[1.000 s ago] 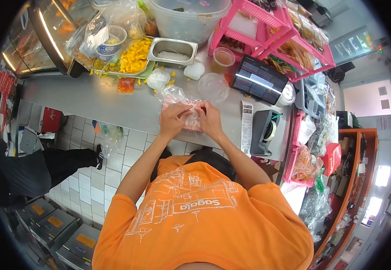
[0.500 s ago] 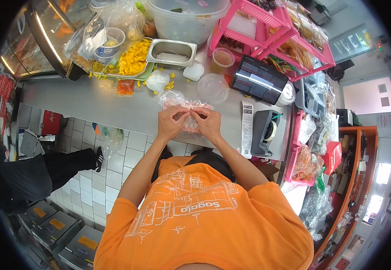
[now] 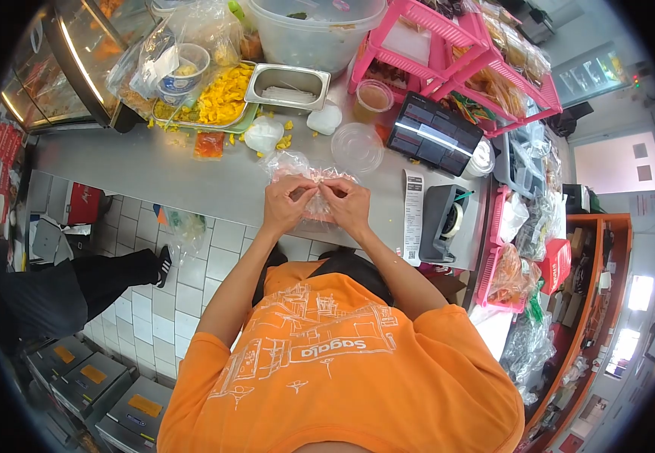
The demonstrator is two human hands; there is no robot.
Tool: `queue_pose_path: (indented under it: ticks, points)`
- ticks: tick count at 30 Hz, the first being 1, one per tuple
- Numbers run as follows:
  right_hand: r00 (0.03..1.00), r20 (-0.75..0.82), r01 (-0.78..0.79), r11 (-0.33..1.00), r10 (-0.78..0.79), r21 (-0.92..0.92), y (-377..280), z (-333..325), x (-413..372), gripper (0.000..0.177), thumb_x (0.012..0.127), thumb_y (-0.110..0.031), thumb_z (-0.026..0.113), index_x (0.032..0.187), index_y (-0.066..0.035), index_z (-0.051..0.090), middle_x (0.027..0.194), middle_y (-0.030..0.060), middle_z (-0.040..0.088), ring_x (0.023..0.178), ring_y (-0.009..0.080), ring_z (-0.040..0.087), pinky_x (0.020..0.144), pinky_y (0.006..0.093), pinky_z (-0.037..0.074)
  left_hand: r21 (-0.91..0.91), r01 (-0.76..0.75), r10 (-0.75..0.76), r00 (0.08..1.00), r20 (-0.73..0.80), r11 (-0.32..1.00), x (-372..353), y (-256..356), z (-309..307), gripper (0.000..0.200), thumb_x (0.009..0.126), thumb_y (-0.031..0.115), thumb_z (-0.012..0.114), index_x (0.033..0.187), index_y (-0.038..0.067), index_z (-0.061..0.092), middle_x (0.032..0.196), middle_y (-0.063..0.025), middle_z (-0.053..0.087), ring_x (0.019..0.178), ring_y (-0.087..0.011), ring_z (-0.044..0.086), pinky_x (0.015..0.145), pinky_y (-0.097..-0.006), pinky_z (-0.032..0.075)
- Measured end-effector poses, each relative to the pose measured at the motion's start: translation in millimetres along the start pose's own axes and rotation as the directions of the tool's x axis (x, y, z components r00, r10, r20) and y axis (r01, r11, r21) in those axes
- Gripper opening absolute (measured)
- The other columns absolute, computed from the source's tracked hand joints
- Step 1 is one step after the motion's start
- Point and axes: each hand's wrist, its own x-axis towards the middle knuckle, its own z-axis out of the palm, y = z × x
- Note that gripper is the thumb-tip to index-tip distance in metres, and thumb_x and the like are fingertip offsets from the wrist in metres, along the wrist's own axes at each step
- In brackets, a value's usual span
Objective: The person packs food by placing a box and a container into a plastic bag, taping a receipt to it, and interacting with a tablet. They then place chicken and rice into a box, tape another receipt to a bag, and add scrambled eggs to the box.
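Observation:
A clear plastic bag (image 3: 320, 209) with pinkish contents lies at the front edge of the steel counter (image 3: 139, 166). My left hand (image 3: 288, 202) pinches the bag's plastic from the left, thumb and fingertips together. From the right, my right hand (image 3: 347, 201) pinches the same plastic, its fingertips nearly touching those of my left hand. Just beyond the bag are a round clear lid (image 3: 358, 148) and two white wrapped bundles, one of them (image 3: 264, 134) further left. What exactly the bag contains is too small to tell.
Behind stand a yellow food tray (image 3: 226, 97), a metal pan (image 3: 286, 89), a sauce cup (image 3: 373, 98) and a large tub (image 3: 312, 38). To the right are a tablet (image 3: 435, 134), a receipt (image 3: 413, 215), a tape dispenser (image 3: 448, 219) and pink racks (image 3: 418, 60). Another person (image 3: 48, 298) stands left.
My hands keep their pinch on the bag and have hardly moved. At the left, the other person has shifted very slightly.

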Motion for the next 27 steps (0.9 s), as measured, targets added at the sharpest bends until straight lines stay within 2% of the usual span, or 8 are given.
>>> queue_pose_path:
  ticks: [3,5,9,12,18,21,24,27]
  points:
    - [0.994,-0.031,-0.103,0.988,0.107,0.119,1.0,1.1,1.6,0.016,0.082,-0.016,0.076,0.094,-0.006,0.077,0.08,0.0095,0.074,0.066,0.0144,0.068,0.063,0.0252,0.052,-0.043,0.066,-0.065,0.998,0.013,0.997,-0.9,-2.7,0.5,0.012,0.079,0.004,0.076,0.09,0.002,0.073,0.086,-0.0108,0.072,0.078,-0.0199,0.069,0.071,-0.0293,0.053]
    - [0.998,0.015,0.053,0.998,-0.053,-0.027,-1.2,-1.3,-0.9,0.016,0.082,-0.015,0.076,0.094,-0.004,0.077,0.08,0.0085,0.074,0.066,0.0128,0.068,0.064,0.0243,0.052,-0.045,0.05,-0.05,0.999,0.01,0.998,-1.6,-6.2,1.8,0.012,0.079,0.004,0.076,0.09,0.002,0.073,0.086,-0.0107,0.072,0.077,-0.0196,0.069,0.071,-0.0292,0.053]
    - [0.992,0.008,0.124,0.992,-0.124,-0.021,-0.5,-1.3,-0.6,0.016,0.081,-0.015,0.076,0.093,-0.004,0.076,0.08,0.0085,0.074,0.065,0.0122,0.067,0.063,0.0242,0.052,-0.028,0.042,-0.042,0.999,0.005,0.999,-1.7,-5.4,1.5,0.012,0.08,0.005,0.076,0.091,0.001,0.072,0.086,-0.0101,0.071,0.077,-0.0193,0.068,0.07,-0.0292,0.053]
    - [0.996,-0.066,-0.048,0.993,0.055,0.106,2.2,3.4,3.3,0.015,0.081,-0.014,0.076,0.092,-0.005,0.077,0.079,0.0083,0.073,0.063,0.0139,0.067,0.062,0.0251,0.052,-0.015,0.033,-0.033,0.999,0.023,0.999,-0.6,-5.8,0.2,0.012,0.08,0.004,0.075,0.091,0.001,0.072,0.087,-0.0099,0.071,0.076,-0.0192,0.068,0.07,-0.0293,0.053]
    - [0.998,0.032,0.061,0.998,-0.061,0.005,4.3,-1.8,-2.3,0.015,0.079,-0.014,0.074,0.091,-0.006,0.075,0.085,0.0078,0.073,0.069,0.0195,0.068,0.065,0.0298,0.053,0.015,0.032,-0.033,0.999,0.041,0.999,-0.7,-5.1,1.0,0.011,0.081,0.005,0.074,0.091,0.001,0.071,0.089,-0.0098,0.071,0.078,-0.0188,0.069,0.073,-0.0292,0.053]
    - [0.969,0.037,0.244,0.969,-0.243,-0.027,4.5,-3.1,0.1,0.014,0.08,-0.016,0.075,0.089,-0.007,0.075,0.083,0.007,0.072,0.069,0.0194,0.067,0.065,0.0306,0.052,0.018,0.045,-0.046,0.997,0.058,0.999,0.9,3.0,-0.2,0.011,0.081,0.005,0.074,0.091,0.002,0.071,0.088,-0.0099,0.071,0.078,-0.0204,0.069,0.074,-0.0296,0.053]
    - [0.99,0.082,0.117,0.993,-0.116,-0.006,-6.1,-11.1,4.0,0.011,0.08,-0.016,0.075,0.087,-0.008,0.074,0.082,0.0077,0.071,0.069,0.0208,0.065,0.065,0.0319,0.051,0.049,-0.044,0.042,0.997,0.059,0.998,3.0,0.4,-1.5,0.015,0.078,0.006,0.073,0.092,0.001,0.07,0.085,-0.0102,0.07,0.079,-0.0243,0.066,0.076,-0.0321,0.053]
    - [0.994,0.106,-0.025,0.991,0.011,0.132,0.9,-7.3,7.3,0.013,0.084,-0.016,0.074,0.091,-0.004,0.072,0.078,0.0053,0.069,0.061,0.0111,0.057,0.059,0.0252,0.046,0.151,-0.184,0.172,0.981,0.089,0.971,5.1,-7.7,-0.2,0.017,0.075,0.006,0.074,0.092,0.003,0.071,0.094,-0.01,0.067,0.093,-0.0278,0.062,0.077,-0.0351,0.053]
